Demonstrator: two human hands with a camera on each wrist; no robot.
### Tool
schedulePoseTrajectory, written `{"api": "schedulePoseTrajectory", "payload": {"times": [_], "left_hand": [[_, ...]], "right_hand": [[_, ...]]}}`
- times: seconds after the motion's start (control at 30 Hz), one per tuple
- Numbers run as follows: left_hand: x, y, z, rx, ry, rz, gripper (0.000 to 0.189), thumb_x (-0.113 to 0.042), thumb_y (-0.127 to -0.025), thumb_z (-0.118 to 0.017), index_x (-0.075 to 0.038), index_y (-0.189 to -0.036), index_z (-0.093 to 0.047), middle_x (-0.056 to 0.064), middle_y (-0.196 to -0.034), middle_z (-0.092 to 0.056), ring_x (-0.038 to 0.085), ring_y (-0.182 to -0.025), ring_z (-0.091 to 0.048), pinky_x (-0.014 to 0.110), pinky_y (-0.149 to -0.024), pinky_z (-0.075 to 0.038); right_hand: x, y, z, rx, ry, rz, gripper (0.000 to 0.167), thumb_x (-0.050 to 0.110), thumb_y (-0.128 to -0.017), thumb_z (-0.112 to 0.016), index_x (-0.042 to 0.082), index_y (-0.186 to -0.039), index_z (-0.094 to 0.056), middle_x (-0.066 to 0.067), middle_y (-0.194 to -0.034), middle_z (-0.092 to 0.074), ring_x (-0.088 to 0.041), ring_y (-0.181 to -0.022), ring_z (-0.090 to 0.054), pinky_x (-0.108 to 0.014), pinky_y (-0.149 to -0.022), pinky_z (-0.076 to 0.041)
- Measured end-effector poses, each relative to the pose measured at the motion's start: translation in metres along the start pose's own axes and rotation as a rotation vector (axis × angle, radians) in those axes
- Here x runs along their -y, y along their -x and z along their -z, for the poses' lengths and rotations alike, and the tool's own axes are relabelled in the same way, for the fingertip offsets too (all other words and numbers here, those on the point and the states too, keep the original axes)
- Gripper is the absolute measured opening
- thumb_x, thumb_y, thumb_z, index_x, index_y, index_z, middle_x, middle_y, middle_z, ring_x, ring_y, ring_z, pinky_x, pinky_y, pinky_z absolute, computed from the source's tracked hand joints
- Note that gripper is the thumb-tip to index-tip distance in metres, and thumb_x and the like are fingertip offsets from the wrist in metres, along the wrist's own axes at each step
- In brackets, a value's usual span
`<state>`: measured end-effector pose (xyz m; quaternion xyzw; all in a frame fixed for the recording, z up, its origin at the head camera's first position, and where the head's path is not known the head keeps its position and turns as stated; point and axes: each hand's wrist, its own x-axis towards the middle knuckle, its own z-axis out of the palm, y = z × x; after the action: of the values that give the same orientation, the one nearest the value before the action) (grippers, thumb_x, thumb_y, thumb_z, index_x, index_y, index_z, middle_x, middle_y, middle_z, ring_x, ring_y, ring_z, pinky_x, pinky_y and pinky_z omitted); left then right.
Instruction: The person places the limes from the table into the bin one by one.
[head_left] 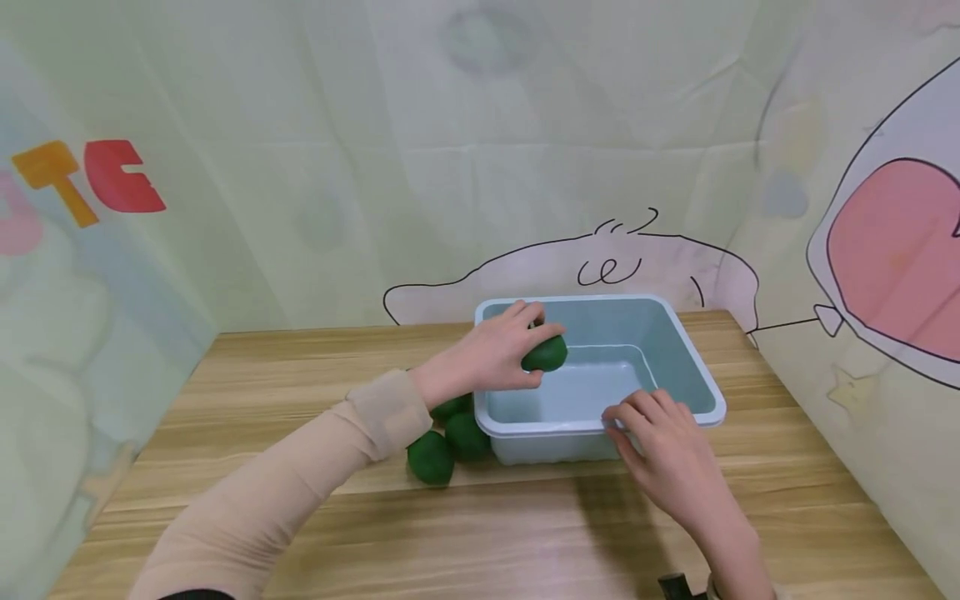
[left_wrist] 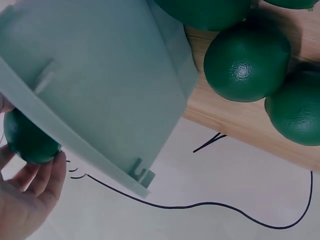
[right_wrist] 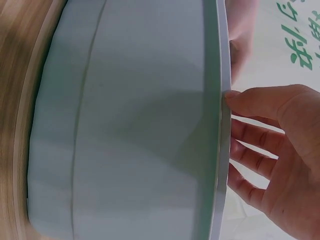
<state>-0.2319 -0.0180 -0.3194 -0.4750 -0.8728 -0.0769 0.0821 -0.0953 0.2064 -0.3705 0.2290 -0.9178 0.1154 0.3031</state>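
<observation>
A pale blue plastic bin stands on the wooden table; its visible floor holds nothing. Over its left side, my left hand grips a glossy dark green round fruit, like a lime. The left wrist view shows that fruit beyond the bin's rim, with fingers curled about it. My right hand pinches the bin's near rim toward the right, thumb outside and fingers over the edge. More green fruits lie on the table against the bin's left side, partly behind my left forearm.
The wooden table reaches back to a pale printed curtain with cartoon drawings, which also hangs on both sides. A small black object shows by my right wrist at the bottom edge.
</observation>
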Motion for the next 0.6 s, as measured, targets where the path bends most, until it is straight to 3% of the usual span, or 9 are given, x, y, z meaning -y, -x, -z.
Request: {"api": "schedulePoseTrajectory", "payload": {"times": [0.23, 0.6], "left_hand": [[0.0069, -0.0046, -0.0031, 0.114, 0.062, 0.022, 0.055, -0.029, -0.083, -0.069, -0.020, -0.135, -0.053, 0.005, -0.118, -0.049, 0.018, -0.103, -0.047, 0.028, -0.073, -0.047], [0.0082, -0.0093, -0.0074, 0.123, 0.036, -0.024, 0.055, -0.030, -0.082, -0.070, -0.022, -0.135, -0.053, 0.002, -0.115, -0.051, 0.016, -0.102, -0.049, 0.026, -0.069, -0.045]], "right_hand": [[-0.0012, 0.0005, -0.0007, 0.009, -0.016, -0.004, 0.016, 0.010, -0.077, -0.075, 0.016, -0.090, -0.068, 0.005, -0.087, -0.060, -0.016, -0.082, -0.049, -0.031, -0.067, -0.037], [-0.0015, 0.0000, -0.0009, 0.004, -0.016, 0.005, 0.018, 0.010, -0.075, -0.077, 0.015, -0.090, -0.068, 0.005, -0.086, -0.060, -0.015, -0.081, -0.049, -0.031, -0.067, -0.036]]}}
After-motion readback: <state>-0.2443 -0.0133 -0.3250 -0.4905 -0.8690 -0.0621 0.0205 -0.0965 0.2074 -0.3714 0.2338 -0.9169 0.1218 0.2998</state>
